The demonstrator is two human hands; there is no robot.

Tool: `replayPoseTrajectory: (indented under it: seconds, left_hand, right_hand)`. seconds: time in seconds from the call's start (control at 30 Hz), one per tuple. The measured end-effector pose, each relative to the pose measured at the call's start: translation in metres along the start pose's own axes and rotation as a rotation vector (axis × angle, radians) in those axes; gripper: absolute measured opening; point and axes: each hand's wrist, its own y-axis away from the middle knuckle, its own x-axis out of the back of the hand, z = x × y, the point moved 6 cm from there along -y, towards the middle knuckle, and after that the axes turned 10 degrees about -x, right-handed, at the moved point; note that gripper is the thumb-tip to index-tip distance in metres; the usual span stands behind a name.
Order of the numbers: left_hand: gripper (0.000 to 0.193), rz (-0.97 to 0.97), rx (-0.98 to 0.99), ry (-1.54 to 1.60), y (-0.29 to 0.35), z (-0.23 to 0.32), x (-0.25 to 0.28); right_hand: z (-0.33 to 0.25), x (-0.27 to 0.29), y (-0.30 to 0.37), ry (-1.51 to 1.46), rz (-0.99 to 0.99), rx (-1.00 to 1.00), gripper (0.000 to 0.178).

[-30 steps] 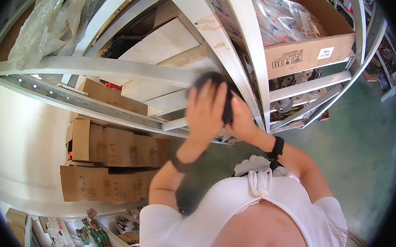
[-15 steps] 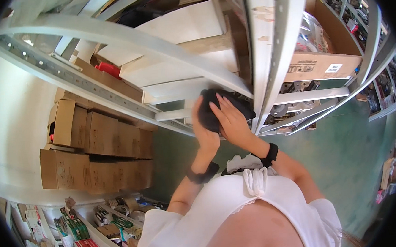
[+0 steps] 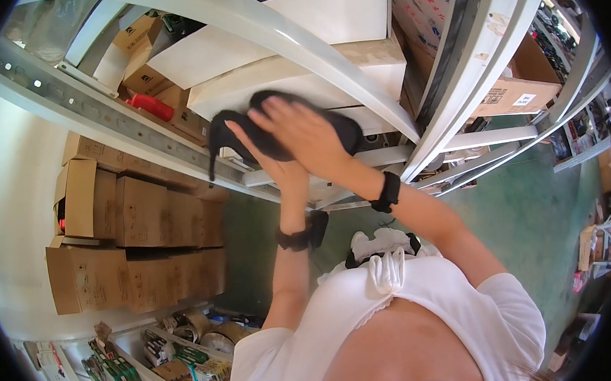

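Between my two hands is a black item [image 3: 347,131], rounded at its right end, with a thin curved piece hanging down at its left end. What kind of thing it is, I cannot make out. My right hand [image 3: 312,137] presses flat over it from the right, its fingers blurred. My left hand [image 3: 283,174] supports it from below and the near side, partly covered by the right hand. Both hands are just in front of a white shelf beam [image 3: 287,32], with white boxes [image 3: 297,78] stacked behind it. A black band sits on each of my wrists.
Metal uprights [image 3: 477,65] stand at my right, an open cardboard box [image 3: 518,91] beyond them. Brown cartons [image 3: 144,212] are stacked by the left wall. A red item [image 3: 151,107] lies on the shelf. Green floor [image 3: 463,211] shows beneath; a lower shelf [image 3: 148,371] holds packaged parts.
My hands have moved up and left with the black item, closer to the white boxes. The item now stretches out sideways, and its thin left end shows. My view has shifted slightly.
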Motion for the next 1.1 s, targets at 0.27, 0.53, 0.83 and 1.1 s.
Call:
replayPoseTrajectory:
  seconds: [0.27, 0.53, 0.83, 1.1]
  left_hand:
    - [0.07, -0.079, 0.145, 0.04, 0.05, -0.039, 0.004]
    - [0.07, -0.049, -0.058, 0.004, -0.009, -0.029, 0.008]
    - [0.063, -0.144, -0.271, -0.117, 0.0, -0.036, 0.0]
    - [0.067, -0.718, -0.442, -0.13, 0.023, -0.005, -0.053]
  right_hand:
    - [0.008, -0.024, 0.037, -0.206, -0.283, -0.064, 0.053]
    - [-0.013, 0.002, -0.005, -0.013, 0.049, -0.056, 0.048]
    - [-0.008, 0.005, 0.004, 0.042, -0.069, -0.11, 0.053]
    - [0.042, 0.018, 0.053, 0.024, 0.15, -0.304, 0.071]
